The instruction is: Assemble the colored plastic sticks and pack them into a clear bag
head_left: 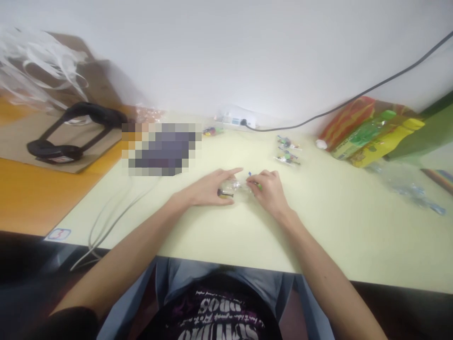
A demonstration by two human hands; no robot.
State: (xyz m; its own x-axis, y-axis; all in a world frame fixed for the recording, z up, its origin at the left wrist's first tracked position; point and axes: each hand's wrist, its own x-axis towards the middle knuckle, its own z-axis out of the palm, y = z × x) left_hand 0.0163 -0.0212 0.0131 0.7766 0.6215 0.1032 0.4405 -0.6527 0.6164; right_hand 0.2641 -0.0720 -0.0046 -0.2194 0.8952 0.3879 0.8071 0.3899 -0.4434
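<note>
My left hand (211,188) rests on the pale table with its index finger stretched out and thumb apart. In its curve lies a small clear plastic piece (235,185), with a dark slim part (225,193) near the thumb; whether other fingers touch them I cannot tell. My right hand (272,192) is closed in a pinch just to the right. Out of its fingers peek green and blue bits of a small plastic piece (260,186), mostly hidden and blurred.
Small colourful packets (288,157) lie beyond my right hand, another (212,131) near the power strip (235,116). A pixelated dark object (164,148) is at left, beside cables (116,215). A black-framed device (76,132) sits on cardboard. A green bottle (368,134) and bags stand right.
</note>
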